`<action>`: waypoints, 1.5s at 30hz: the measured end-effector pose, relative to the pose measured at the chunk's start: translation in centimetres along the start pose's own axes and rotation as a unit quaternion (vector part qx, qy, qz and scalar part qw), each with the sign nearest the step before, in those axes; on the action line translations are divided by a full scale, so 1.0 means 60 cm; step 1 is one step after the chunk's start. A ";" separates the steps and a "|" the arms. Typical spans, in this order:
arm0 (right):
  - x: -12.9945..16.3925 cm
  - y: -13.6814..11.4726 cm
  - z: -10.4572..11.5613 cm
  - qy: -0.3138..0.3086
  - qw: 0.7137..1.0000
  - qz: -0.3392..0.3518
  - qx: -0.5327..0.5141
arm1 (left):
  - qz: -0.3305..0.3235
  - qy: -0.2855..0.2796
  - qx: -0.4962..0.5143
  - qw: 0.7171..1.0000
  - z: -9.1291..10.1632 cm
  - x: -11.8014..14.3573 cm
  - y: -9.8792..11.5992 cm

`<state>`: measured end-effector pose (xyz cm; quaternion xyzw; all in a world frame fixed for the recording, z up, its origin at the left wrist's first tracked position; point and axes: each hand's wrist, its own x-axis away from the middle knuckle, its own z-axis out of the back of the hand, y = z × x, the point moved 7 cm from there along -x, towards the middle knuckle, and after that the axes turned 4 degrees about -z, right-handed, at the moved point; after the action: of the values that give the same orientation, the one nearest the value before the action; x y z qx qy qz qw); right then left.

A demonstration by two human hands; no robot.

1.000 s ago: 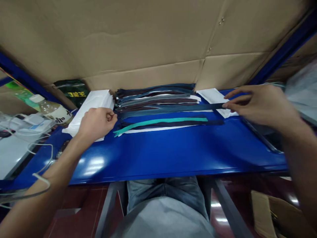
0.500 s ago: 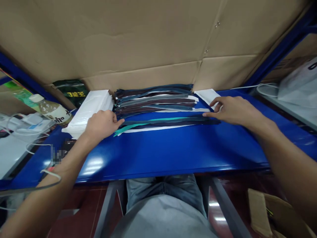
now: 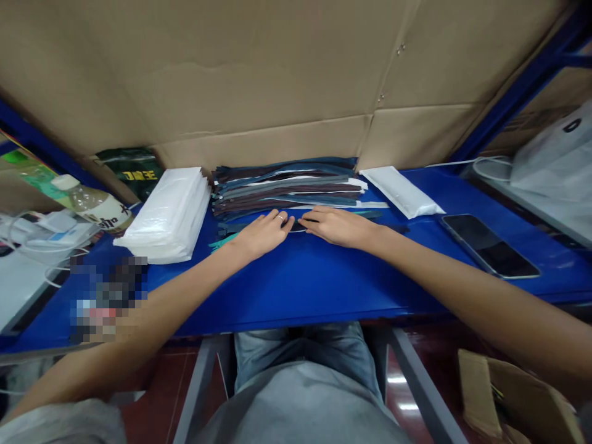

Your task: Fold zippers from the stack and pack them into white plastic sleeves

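My left hand and my right hand are close together at mid-table. Their fingers are bent round the middle of a small group of zippers, dark ones with a teal one among them. Most of that group is hidden beneath the hands; only its ends stick out on both sides. Just behind lies a larger pile of zippers in dark blue, brown, grey and white, stretched out sideways.
On the left stand a stack of white plastic packets, a drink bottle and a dark green bag. A single white packet and a phone lie to the right. Cardboard lines the back; an open box is below right.
Both hands have moved inward from the two ends of the front zippers to their middle. The phone and the whole right-hand packet now show, no longer covered by my right arm.
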<state>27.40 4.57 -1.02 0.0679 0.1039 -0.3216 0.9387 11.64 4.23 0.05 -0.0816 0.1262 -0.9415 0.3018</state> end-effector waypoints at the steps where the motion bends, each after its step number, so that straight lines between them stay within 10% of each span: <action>1: -0.004 -0.001 -0.001 -0.002 1.000 0.003 0.023 | -0.001 0.002 -0.014 1.000 0.001 -0.004 0.002; 13: -0.024 0.005 0.026 -0.050 0.992 -0.043 -0.105 | -0.026 0.030 0.189 0.981 0.052 -0.003 -0.028; 20: -0.032 -0.002 0.114 -0.058 0.950 0.009 -0.306 | -0.027 0.012 0.564 0.825 0.101 0.005 -0.045; 27: -0.028 0.002 0.122 0.063 0.951 -0.074 -0.294 | 0.023 0.247 0.635 0.732 0.131 0.000 -0.065; 37: -0.080 -0.023 0.103 0.186 0.889 -0.070 -0.412 | 0.124 0.475 0.748 0.447 0.169 -0.022 -0.090; 45: -0.092 -0.025 0.083 0.122 0.812 -0.122 -0.558 | 0.176 0.503 0.746 0.400 0.157 -0.020 -0.088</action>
<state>23.00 5.68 5.06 -0.4420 0.3861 -0.3096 0.7481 11.86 7.32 10.44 0.6879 -0.4853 -0.4588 0.2843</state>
